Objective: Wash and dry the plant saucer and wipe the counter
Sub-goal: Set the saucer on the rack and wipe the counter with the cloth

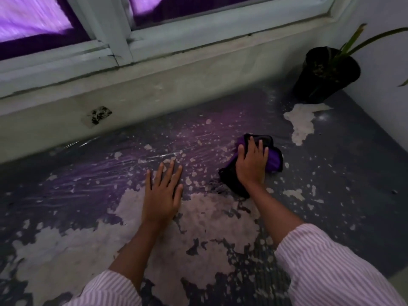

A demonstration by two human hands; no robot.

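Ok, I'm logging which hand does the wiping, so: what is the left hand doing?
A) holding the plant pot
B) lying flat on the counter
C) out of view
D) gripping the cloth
B: the left hand lies flat, fingers spread, on the counter, while the right hand presses the purple cloth.

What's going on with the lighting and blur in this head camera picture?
Head view: dim overall. The glass window panes blow out to violet and look streaked with blur. That violet glares off wet streaks on the dark grey, peeling counter. The black plant pot in the far right corner loses most of its detail in shadow.
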